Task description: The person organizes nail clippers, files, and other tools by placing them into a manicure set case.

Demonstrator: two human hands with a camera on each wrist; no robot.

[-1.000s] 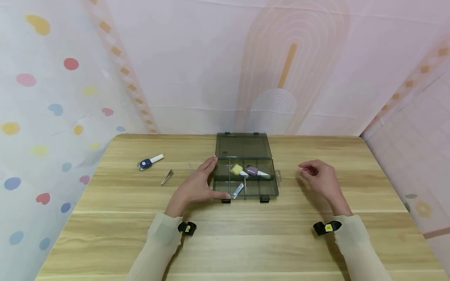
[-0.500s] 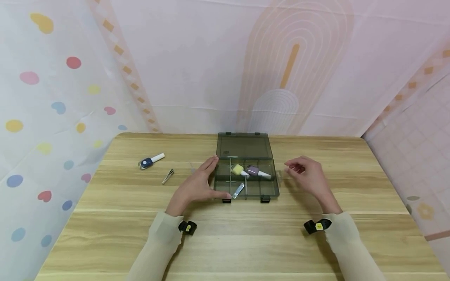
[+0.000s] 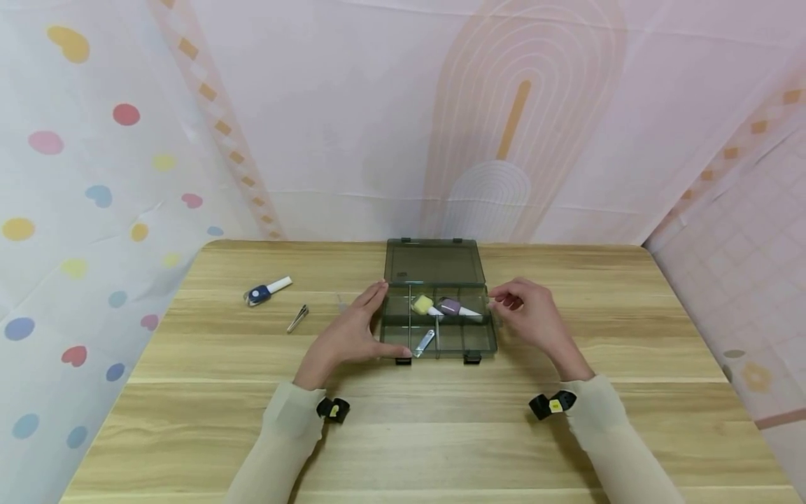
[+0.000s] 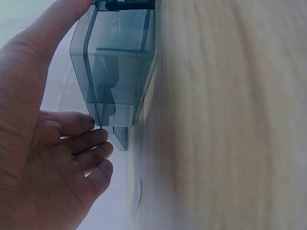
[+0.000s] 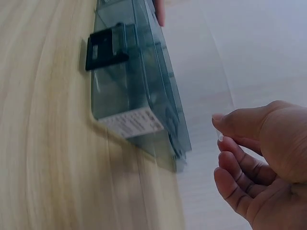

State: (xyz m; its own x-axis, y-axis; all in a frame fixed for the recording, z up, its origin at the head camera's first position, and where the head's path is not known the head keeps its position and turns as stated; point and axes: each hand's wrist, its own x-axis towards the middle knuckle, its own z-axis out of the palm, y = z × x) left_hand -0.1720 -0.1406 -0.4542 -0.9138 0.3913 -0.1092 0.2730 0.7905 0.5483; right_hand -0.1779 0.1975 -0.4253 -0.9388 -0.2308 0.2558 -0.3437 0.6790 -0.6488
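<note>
A smoky clear compartment box (image 3: 450, 339) lies with its lid (image 3: 434, 262) folded back. In its compartments are a yellow nail polish bottle (image 3: 422, 304), a purple nail polish bottle (image 3: 450, 306) and a silver nail clipper (image 3: 425, 343). My left hand (image 3: 346, 339) grips the box's left end, thumb at the front edge and fingertips at the rear corner. Thumb and fingers of my right hand (image 3: 532, 315) are loosely curled right by the box's right end. In the right wrist view a small gap shows between thumb and index finger, with nothing distinct held.
Left of the box lie a dark blue nail polish bottle (image 3: 259, 294) with a white cap and a metal clipper (image 3: 299, 318). A small clear piece (image 3: 342, 302) lies beside my left hand. Two black latches (image 3: 472, 358) jut from the box's front edge. A patterned cloth hangs behind the table.
My right hand has moved left across the table, up to the right end of the box. My left hand stays at the box's left end, and the contents have not moved.
</note>
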